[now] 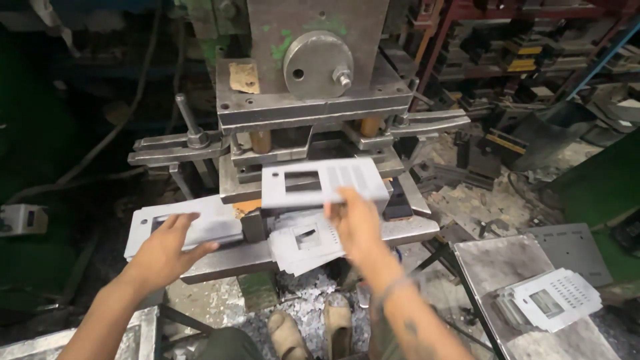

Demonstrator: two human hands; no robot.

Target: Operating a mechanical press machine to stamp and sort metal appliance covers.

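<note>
My right hand (357,223) grips a grey sheet-metal plate (325,183) with a rectangular cutout and rows of slots, held flat in front of the press die (293,150). My left hand (167,247) rests on another grey plate (190,223) that lies on the left part of the press table (220,261), fingers spread over its near edge. Under my right hand a loose heap of punched plates (303,243) hangs over the table's front.
The punch press (313,67) stands straight ahead, with clamp arms out to both sides. A stack of punched plates (550,300) lies on a metal bench (500,263) at the right. Metal scrap covers the floor around my feet (310,330). Shelves of dies stand at the back right.
</note>
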